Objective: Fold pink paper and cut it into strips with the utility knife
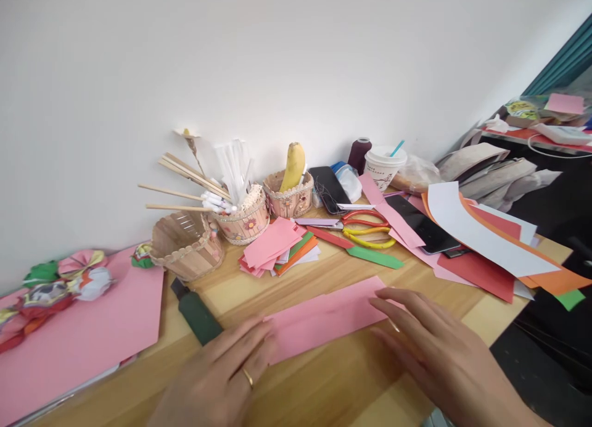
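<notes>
A pink paper strip (pixel 324 319) lies slantwise on the wooden table, apparently with a second layer of the same pink along its upper edge. Across its left end rests my left hand (pixel 222 365), fingers stretched out and fairly flat, a gold ring on one finger. My right hand (pixel 430 347) is at the other end, its fingertips touching or just over the paper. The thumb there stands apart from the other fingers, so that hand looks open. Just beyond my left hand, a dark green bottle-shaped item (pixel 197 313) lies on its side, partly covered by the fingers.
Behind the strip are cut paper pieces (pixel 272 245), scissors with red and yellow handles (pixel 367 229) and a black phone (pixel 420 223). Small baskets (pixel 243 220) line the wall, near a lidded cup (pixel 385 165). Coloured sheets (pixel 490 229) overhang the right edge; pink card (pixel 106 316) lies left.
</notes>
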`<state>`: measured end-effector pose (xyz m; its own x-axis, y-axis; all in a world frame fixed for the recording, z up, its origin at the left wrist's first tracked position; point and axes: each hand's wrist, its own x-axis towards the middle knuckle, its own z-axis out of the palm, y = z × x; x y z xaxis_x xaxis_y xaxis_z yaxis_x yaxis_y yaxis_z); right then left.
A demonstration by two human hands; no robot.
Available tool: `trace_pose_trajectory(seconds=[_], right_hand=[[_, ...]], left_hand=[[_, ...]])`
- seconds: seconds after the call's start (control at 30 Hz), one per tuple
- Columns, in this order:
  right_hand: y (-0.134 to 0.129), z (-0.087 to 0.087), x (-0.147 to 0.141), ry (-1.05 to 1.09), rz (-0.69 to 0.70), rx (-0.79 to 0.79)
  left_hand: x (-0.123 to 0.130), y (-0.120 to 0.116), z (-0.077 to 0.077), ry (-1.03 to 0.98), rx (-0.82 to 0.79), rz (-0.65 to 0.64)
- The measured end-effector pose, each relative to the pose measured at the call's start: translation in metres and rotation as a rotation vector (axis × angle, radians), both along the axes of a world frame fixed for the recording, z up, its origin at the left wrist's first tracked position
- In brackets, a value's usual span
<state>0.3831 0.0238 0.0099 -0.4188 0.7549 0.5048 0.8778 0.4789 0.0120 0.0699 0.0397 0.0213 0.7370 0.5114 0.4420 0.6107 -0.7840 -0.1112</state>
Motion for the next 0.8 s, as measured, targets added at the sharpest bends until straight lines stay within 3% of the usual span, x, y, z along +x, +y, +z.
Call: trace_pose_trajectory(seconds=[0.2, 0.33, 0.43, 0.8], right_hand=[[0.034, 0.004, -0.023, 0.132, 0.099, -0.351], [0.057, 0.01, -0.035, 0.095, 0.145, -0.509], [0.067, 0.018, -0.044, 0.081, 0.183, -0.621], [0.078, 0.025, -0.056, 0.189, 0.212, -0.771]], left_hand=[[0.021, -0.001, -0.013, -0.042, 0.013, 0.107], [0.028, -0.001, -0.017, -0.099, -0.043, 0.006], [0.033, -0.004, -0.017, -0.129, 0.053, -0.127], [0.039, -0.013, -0.031, -0.168, 0.157, -0.178]])
